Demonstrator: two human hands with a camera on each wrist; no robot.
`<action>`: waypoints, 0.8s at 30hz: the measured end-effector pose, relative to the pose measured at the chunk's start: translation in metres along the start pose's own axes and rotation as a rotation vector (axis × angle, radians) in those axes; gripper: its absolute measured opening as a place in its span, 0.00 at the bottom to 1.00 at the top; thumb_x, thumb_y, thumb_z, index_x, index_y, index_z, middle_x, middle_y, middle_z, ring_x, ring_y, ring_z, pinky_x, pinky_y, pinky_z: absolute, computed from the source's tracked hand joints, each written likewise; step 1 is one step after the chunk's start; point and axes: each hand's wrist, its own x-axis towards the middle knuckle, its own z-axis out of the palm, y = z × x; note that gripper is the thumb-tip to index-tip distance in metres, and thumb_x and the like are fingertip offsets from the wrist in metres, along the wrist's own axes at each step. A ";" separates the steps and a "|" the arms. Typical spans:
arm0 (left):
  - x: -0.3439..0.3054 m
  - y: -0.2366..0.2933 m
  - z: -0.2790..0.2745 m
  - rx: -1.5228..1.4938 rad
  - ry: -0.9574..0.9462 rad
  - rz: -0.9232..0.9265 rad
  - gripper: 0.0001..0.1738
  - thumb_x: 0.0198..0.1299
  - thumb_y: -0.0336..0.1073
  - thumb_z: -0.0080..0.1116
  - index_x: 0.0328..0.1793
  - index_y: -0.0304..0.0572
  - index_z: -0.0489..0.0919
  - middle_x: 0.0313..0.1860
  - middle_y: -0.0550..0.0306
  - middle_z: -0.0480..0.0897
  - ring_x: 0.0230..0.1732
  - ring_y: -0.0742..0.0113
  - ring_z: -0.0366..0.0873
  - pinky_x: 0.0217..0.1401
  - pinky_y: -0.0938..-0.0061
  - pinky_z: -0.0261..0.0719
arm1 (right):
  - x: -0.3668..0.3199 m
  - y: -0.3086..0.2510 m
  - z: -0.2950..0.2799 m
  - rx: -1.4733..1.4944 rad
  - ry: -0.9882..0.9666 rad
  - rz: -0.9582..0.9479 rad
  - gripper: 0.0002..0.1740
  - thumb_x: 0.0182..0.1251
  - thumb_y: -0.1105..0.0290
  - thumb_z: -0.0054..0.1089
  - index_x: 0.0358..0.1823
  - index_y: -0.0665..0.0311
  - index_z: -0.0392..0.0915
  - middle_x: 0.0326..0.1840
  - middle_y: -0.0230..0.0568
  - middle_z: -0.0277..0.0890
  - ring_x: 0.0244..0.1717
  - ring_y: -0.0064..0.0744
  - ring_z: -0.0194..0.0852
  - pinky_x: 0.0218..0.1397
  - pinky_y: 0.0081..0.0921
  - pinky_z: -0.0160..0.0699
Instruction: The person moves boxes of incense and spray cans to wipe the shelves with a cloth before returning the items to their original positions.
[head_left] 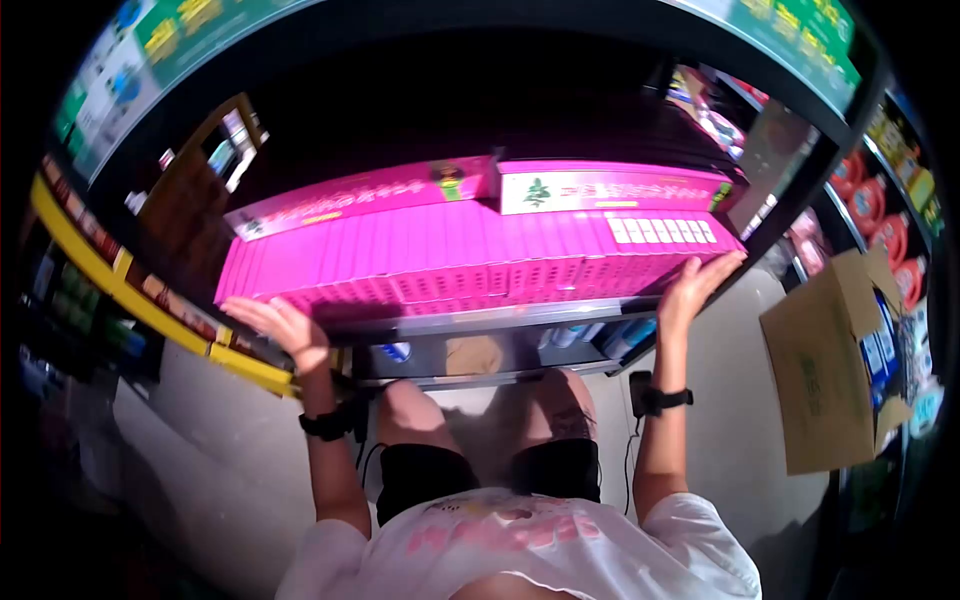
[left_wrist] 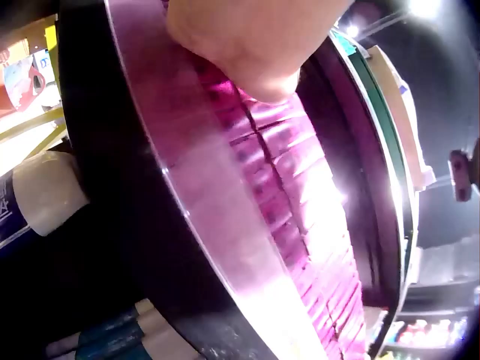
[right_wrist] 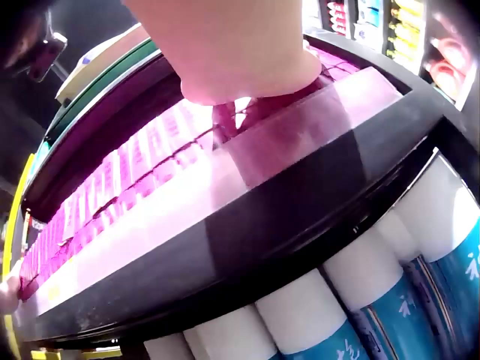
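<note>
A long row of pink boxes (head_left: 450,255) fills the shelf in front of the person, with two longer pink cartons (head_left: 620,188) lying on top toward the back. At the row's left end the left hand (head_left: 279,328) rests with its fingers extended against the boxes. The right hand (head_left: 697,288) touches the right end in the same way, its fingers straight. In the left wrist view the left hand (left_wrist: 251,45) is over the pink boxes (left_wrist: 300,187). The right wrist view has the right hand (right_wrist: 240,52) above the clear shelf strip (right_wrist: 262,150), beside the boxes (right_wrist: 142,161).
Below, a lower shelf (head_left: 425,365) holds white and blue packages (right_wrist: 300,315). An opened cardboard box (head_left: 815,370) with blue packs stands at the right. A yellow-edged shelf (head_left: 125,280) runs along the left. Green and white cartons (head_left: 190,35) line the shelf above.
</note>
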 end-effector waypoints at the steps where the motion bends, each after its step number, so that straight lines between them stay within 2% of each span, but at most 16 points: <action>1: -0.006 -0.004 -0.006 0.270 -0.109 0.016 0.36 0.65 0.44 0.30 0.70 0.23 0.41 0.72 0.30 0.36 0.74 0.41 0.34 0.74 0.56 0.33 | -0.005 -0.009 -0.003 0.020 -0.015 -0.034 0.41 0.68 0.53 0.36 0.70 0.74 0.32 0.74 0.61 0.25 0.75 0.53 0.18 0.74 0.41 0.20; 2: -0.007 0.022 -0.017 0.253 -0.095 0.008 0.34 0.67 0.45 0.29 0.71 0.26 0.41 0.72 0.31 0.41 0.74 0.47 0.40 0.74 0.60 0.39 | -0.010 -0.033 -0.006 0.004 -0.016 -0.104 0.41 0.68 0.53 0.36 0.70 0.73 0.33 0.74 0.60 0.25 0.75 0.54 0.18 0.74 0.43 0.20; 3: -0.007 0.058 -0.036 -0.010 -0.013 0.076 0.34 0.68 0.48 0.29 0.72 0.30 0.42 0.71 0.31 0.47 0.73 0.54 0.46 0.74 0.62 0.43 | -0.016 -0.054 -0.005 0.071 -0.037 -0.156 0.42 0.67 0.51 0.38 0.70 0.73 0.34 0.74 0.60 0.26 0.75 0.55 0.19 0.73 0.46 0.21; 4: -0.045 0.011 0.004 -0.291 -0.239 -0.393 0.36 0.68 0.50 0.28 0.71 0.27 0.43 0.70 0.29 0.46 0.73 0.52 0.47 0.73 0.60 0.43 | -0.024 -0.066 0.003 0.098 -0.066 -0.224 0.42 0.66 0.51 0.40 0.70 0.72 0.35 0.74 0.60 0.27 0.75 0.56 0.20 0.73 0.48 0.22; 5: -0.034 0.027 0.001 -0.269 -0.238 -0.403 0.36 0.68 0.50 0.28 0.71 0.27 0.43 0.70 0.29 0.46 0.73 0.52 0.47 0.73 0.60 0.43 | -0.033 -0.075 0.008 0.122 -0.095 -0.286 0.43 0.65 0.51 0.41 0.71 0.70 0.36 0.74 0.60 0.28 0.74 0.58 0.21 0.73 0.50 0.22; 7: -0.005 0.079 -0.004 -0.025 -0.048 -0.008 0.41 0.66 0.55 0.27 0.67 0.17 0.45 0.68 0.21 0.41 0.72 0.35 0.40 0.71 0.52 0.40 | -0.043 -0.081 0.031 0.079 -0.147 -0.397 0.39 0.64 0.49 0.40 0.71 0.63 0.43 0.73 0.59 0.35 0.73 0.63 0.26 0.71 0.56 0.26; 8: -0.006 0.073 -0.006 -0.013 -0.045 -0.010 0.41 0.66 0.55 0.27 0.67 0.17 0.45 0.68 0.21 0.41 0.72 0.35 0.40 0.71 0.52 0.40 | -0.046 -0.079 0.038 -0.025 -0.128 -0.425 0.38 0.64 0.49 0.40 0.70 0.62 0.45 0.73 0.57 0.36 0.73 0.63 0.27 0.70 0.56 0.27; 10: -0.009 0.062 0.000 -0.078 0.020 0.274 0.42 0.65 0.56 0.27 0.67 0.17 0.45 0.68 0.19 0.41 0.71 0.33 0.38 0.71 0.48 0.38 | -0.045 -0.082 0.046 -0.086 -0.066 -0.449 0.34 0.65 0.49 0.38 0.69 0.58 0.52 0.73 0.53 0.41 0.73 0.62 0.30 0.69 0.58 0.28; 13: -0.011 0.052 0.004 -0.101 -0.008 0.301 0.43 0.65 0.58 0.24 0.67 0.17 0.45 0.69 0.21 0.40 0.71 0.31 0.35 0.71 0.45 0.35 | -0.046 -0.081 0.045 -0.104 -0.082 -0.449 0.34 0.66 0.48 0.37 0.69 0.58 0.52 0.73 0.53 0.40 0.73 0.62 0.30 0.69 0.58 0.29; 14: -0.013 0.056 -0.001 -0.076 -0.109 0.163 0.47 0.64 0.63 0.19 0.69 0.19 0.41 0.71 0.27 0.37 0.72 0.34 0.32 0.71 0.46 0.32 | -0.045 -0.085 0.043 -0.090 -0.101 -0.429 0.34 0.66 0.49 0.38 0.68 0.60 0.51 0.73 0.53 0.39 0.73 0.62 0.29 0.69 0.58 0.28; 15: -0.010 0.062 -0.006 -0.164 -0.090 0.159 0.45 0.64 0.60 0.20 0.66 0.16 0.47 0.70 0.23 0.40 0.70 0.28 0.35 0.70 0.43 0.35 | -0.045 -0.089 0.037 -0.090 -0.162 -0.401 0.34 0.66 0.52 0.40 0.69 0.62 0.50 0.73 0.55 0.38 0.73 0.63 0.28 0.69 0.58 0.27; 17: -0.019 0.065 -0.009 -0.178 -0.116 0.242 0.39 0.64 0.56 0.29 0.70 0.29 0.48 0.69 0.22 0.40 0.71 0.30 0.35 0.70 0.42 0.33 | -0.046 -0.104 0.026 0.149 -0.210 -0.340 0.34 0.65 0.56 0.40 0.69 0.64 0.48 0.73 0.58 0.37 0.73 0.64 0.27 0.69 0.58 0.25; 19: -0.035 0.085 -0.015 -0.099 -0.064 0.506 0.33 0.61 0.51 0.39 0.71 0.50 0.55 0.71 0.30 0.41 0.72 0.36 0.37 0.69 0.39 0.33 | -0.062 -0.118 0.022 0.178 -0.208 -0.469 0.37 0.61 0.60 0.47 0.70 0.63 0.47 0.73 0.60 0.38 0.73 0.63 0.27 0.70 0.57 0.23; 21: -0.051 0.113 -0.011 -0.238 -0.161 0.603 0.30 0.57 0.50 0.46 0.68 0.64 0.62 0.73 0.43 0.47 0.72 0.42 0.41 0.67 0.37 0.34 | -0.082 -0.133 0.029 0.168 -0.246 -0.590 0.37 0.58 0.59 0.52 0.68 0.61 0.53 0.72 0.59 0.40 0.73 0.62 0.27 0.69 0.58 0.23; 23: -0.048 0.139 -0.014 -0.245 -0.277 0.613 0.31 0.57 0.47 0.47 0.69 0.53 0.61 0.73 0.46 0.48 0.74 0.44 0.39 0.68 0.39 0.27 | -0.094 -0.148 0.043 0.144 -0.333 -0.583 0.35 0.56 0.59 0.54 0.66 0.58 0.58 0.72 0.55 0.44 0.73 0.62 0.30 0.69 0.58 0.24; 24: -0.049 0.145 -0.010 -0.129 -0.409 0.578 0.29 0.58 0.47 0.46 0.68 0.55 0.64 0.71 0.49 0.54 0.73 0.48 0.44 0.68 0.40 0.27 | -0.094 -0.156 0.051 0.030 -0.441 -0.526 0.33 0.57 0.58 0.54 0.65 0.55 0.61 0.71 0.51 0.47 0.72 0.61 0.34 0.70 0.55 0.23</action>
